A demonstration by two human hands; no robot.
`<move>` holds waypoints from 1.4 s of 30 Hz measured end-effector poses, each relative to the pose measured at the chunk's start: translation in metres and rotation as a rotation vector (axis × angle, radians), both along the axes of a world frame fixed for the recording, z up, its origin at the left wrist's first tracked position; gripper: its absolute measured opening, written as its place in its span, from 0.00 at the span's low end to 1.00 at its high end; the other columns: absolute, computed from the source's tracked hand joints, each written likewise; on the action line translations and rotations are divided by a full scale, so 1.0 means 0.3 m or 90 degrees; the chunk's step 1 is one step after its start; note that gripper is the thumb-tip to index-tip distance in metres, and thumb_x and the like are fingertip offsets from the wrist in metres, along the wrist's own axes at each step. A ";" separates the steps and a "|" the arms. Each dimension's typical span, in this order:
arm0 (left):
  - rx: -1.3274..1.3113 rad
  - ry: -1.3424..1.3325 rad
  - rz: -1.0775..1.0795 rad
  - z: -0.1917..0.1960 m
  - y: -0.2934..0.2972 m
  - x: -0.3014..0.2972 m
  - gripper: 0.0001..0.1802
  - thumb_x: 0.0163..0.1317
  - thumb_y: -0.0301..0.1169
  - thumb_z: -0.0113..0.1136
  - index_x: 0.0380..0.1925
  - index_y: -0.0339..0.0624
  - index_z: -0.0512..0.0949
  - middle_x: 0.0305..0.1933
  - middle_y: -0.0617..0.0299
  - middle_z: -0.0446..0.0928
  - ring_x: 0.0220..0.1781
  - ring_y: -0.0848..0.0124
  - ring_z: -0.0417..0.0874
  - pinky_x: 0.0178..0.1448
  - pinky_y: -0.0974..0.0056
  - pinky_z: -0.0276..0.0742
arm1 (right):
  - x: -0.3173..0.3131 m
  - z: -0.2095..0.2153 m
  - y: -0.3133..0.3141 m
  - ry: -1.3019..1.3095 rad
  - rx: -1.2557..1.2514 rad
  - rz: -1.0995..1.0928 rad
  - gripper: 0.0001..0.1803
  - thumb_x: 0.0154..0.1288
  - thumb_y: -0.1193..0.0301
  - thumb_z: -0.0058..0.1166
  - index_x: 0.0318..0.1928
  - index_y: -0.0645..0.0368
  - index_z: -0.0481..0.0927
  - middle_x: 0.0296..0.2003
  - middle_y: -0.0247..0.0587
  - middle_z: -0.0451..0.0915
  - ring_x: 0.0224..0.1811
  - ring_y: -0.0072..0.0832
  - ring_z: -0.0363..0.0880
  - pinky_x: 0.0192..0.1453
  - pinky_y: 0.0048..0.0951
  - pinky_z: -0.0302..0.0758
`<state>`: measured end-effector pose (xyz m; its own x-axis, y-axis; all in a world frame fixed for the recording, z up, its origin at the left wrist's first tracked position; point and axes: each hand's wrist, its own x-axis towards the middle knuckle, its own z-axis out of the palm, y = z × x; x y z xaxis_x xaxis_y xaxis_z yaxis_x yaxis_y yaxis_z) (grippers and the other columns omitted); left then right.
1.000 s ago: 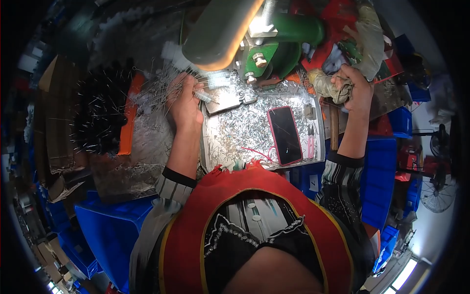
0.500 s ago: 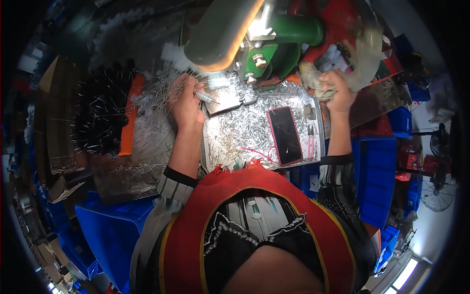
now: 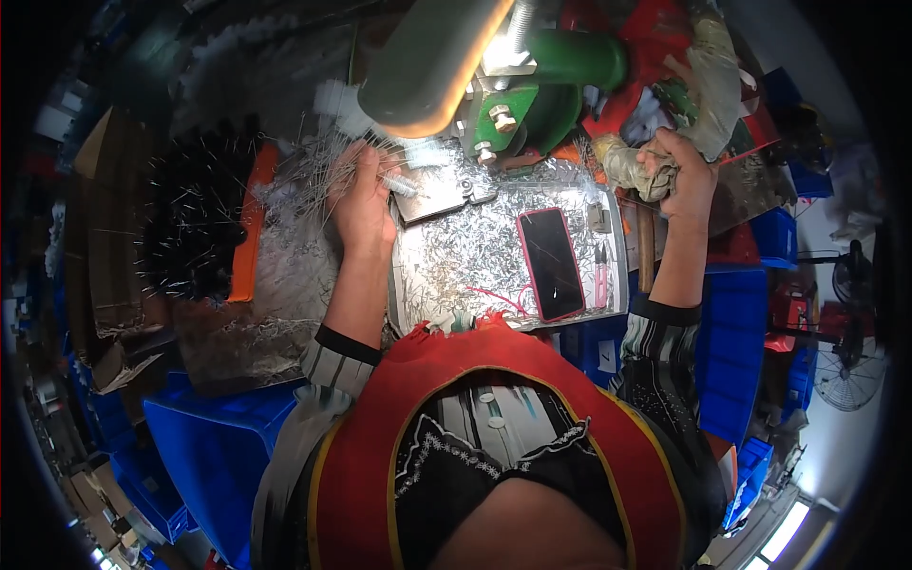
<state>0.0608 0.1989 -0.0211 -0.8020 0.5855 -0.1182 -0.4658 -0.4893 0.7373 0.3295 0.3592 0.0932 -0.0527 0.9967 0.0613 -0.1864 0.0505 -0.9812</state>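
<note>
My left hand (image 3: 363,211) is closed on a bunch of thin wire-stemmed brushes (image 3: 321,176), their wires fanning out to the left. One small white-bristled brush end (image 3: 399,183) sticks out past the thumb, over a metal block (image 3: 439,195) below the green machine (image 3: 546,119). At the right, my right hand (image 3: 692,185) grips the end of a curved lever handle (image 3: 714,90) wrapped in pale, worn cloth. Beneath the machine lies a shallow tray (image 3: 407,302) strewn with shiny wire clippings.
A dark phone (image 3: 553,266) with a pink edge lies in the tray beside pink snips (image 3: 600,280). Left of my hand, black-bristled wire brushes (image 3: 195,209) are heaped by an orange strip (image 3: 255,228). A lit lamp (image 3: 427,76) hangs overhead; blue bins (image 3: 214,446) stand below.
My right hand has shifted to the right with the wrapped handle's end. A wooden stick below it now shows. My left hand and its brushes have barely moved.
</note>
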 end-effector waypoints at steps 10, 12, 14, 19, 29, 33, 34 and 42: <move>-0.013 -0.005 0.012 0.000 -0.009 -0.006 0.11 0.57 0.23 0.57 0.40 0.33 0.71 0.33 0.55 0.75 0.32 0.68 0.78 0.37 0.67 0.76 | -0.012 -0.053 -0.004 0.009 0.096 0.005 0.07 0.53 0.78 0.49 0.20 0.68 0.72 0.16 0.45 0.70 0.17 0.30 0.69 0.30 0.31 0.71; -0.007 0.000 0.005 0.016 0.004 0.000 0.11 0.56 0.22 0.56 0.40 0.33 0.71 0.33 0.55 0.75 0.33 0.67 0.78 0.37 0.67 0.76 | 0.017 -0.163 0.024 0.009 0.249 0.060 0.06 0.53 0.80 0.47 0.21 0.68 0.72 0.18 0.46 0.71 0.18 0.29 0.70 0.31 0.32 0.72; 0.007 -0.007 -0.008 0.026 0.006 0.008 0.12 0.56 0.22 0.56 0.41 0.33 0.71 0.33 0.55 0.75 0.34 0.67 0.79 0.37 0.67 0.76 | 0.006 -0.194 0.030 0.050 0.277 0.112 0.04 0.51 0.79 0.51 0.23 0.68 0.73 0.19 0.44 0.73 0.19 0.29 0.72 0.28 0.29 0.72; 0.042 0.017 -0.032 -0.002 -0.022 -0.009 0.11 0.57 0.21 0.55 0.41 0.33 0.71 0.34 0.55 0.76 0.35 0.65 0.79 0.38 0.65 0.76 | 0.021 -0.093 0.018 0.005 0.089 0.056 0.05 0.46 0.78 0.56 0.26 0.67 0.74 0.21 0.43 0.75 0.19 0.29 0.75 0.24 0.26 0.72; 0.048 -0.022 -0.015 -0.011 0.005 -0.020 0.11 0.58 0.22 0.53 0.41 0.32 0.70 0.33 0.53 0.76 0.35 0.65 0.79 0.38 0.64 0.76 | 0.041 -0.067 0.043 0.024 0.046 0.061 0.05 0.46 0.78 0.57 0.26 0.67 0.76 0.24 0.42 0.76 0.25 0.27 0.76 0.26 0.28 0.75; 0.034 -0.015 -0.015 0.001 0.012 -0.016 0.11 0.58 0.21 0.54 0.41 0.32 0.70 0.33 0.53 0.75 0.35 0.65 0.78 0.39 0.64 0.76 | 0.058 -0.064 0.056 -0.023 0.092 0.060 0.05 0.47 0.77 0.56 0.26 0.67 0.77 0.25 0.42 0.76 0.23 0.27 0.76 0.25 0.27 0.74; 0.032 -0.014 -0.015 0.000 0.010 -0.016 0.11 0.58 0.21 0.54 0.41 0.32 0.70 0.33 0.53 0.75 0.35 0.65 0.78 0.39 0.64 0.76 | 0.057 -0.044 0.052 -0.023 0.062 0.080 0.06 0.47 0.77 0.56 0.26 0.67 0.77 0.24 0.42 0.76 0.22 0.28 0.76 0.25 0.26 0.73; 0.023 -0.008 -0.008 0.002 0.013 -0.015 0.10 0.58 0.22 0.53 0.41 0.32 0.70 0.33 0.54 0.75 0.35 0.65 0.78 0.39 0.65 0.76 | 0.015 -0.155 0.027 -0.014 0.335 0.069 0.09 0.54 0.78 0.48 0.20 0.70 0.71 0.16 0.44 0.70 0.17 0.30 0.69 0.29 0.30 0.70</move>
